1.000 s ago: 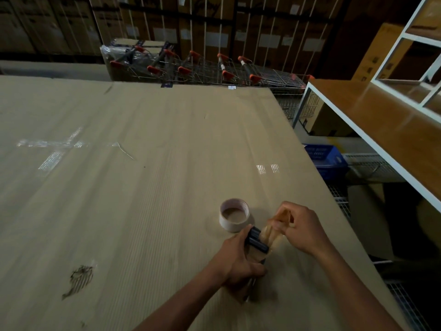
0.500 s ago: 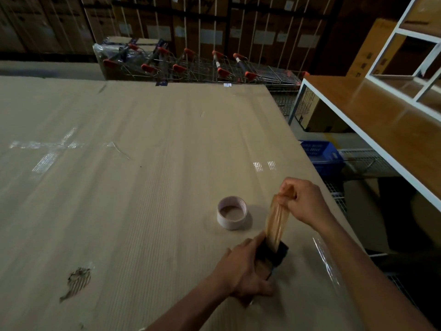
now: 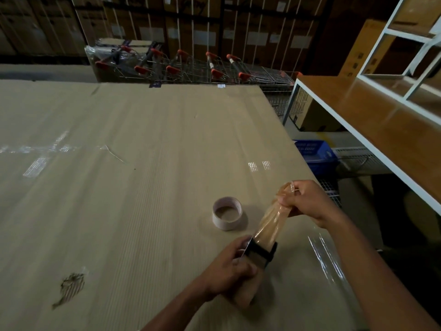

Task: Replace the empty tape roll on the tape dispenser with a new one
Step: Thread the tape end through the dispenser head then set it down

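- The bench (image 3: 119,187), covered in corrugated cardboard, fills the left and centre of the frame; its right edge runs down toward the lower right, where a clear glossy strip lies flat on it.
- A row of nested shopping trolleys (image 3: 191,68) with red handles stands past the bench's far edge at upper centre, and a wood-topped white shelf unit (image 3: 358,111) takes up the upper right.
- The left hand (image 3: 229,271), at lower centre, has its fingers wrapped tight round the tape dispenser (image 3: 261,252), of which only the dark front end shows; whether the new roll is seated inside the grip is hidden.
- The right hand (image 3: 307,201), right of centre, has its fingers pinched shut on the bunched free end of a brown tape strip (image 3: 272,220), which is stretched taut and slanting from the dispenser's mouth up to that hand.
- The empty tape core (image 3: 227,213), a pale ring, lies flat on the bench just left of the strip, apart from both hands.
- Judgement: the old core is already out, and the step in hand looks like drawing the new tape through the dispenser's front.
- The next move likely calls for flattening the crumpled end and laying it against the cutter without letting it stick to itself.
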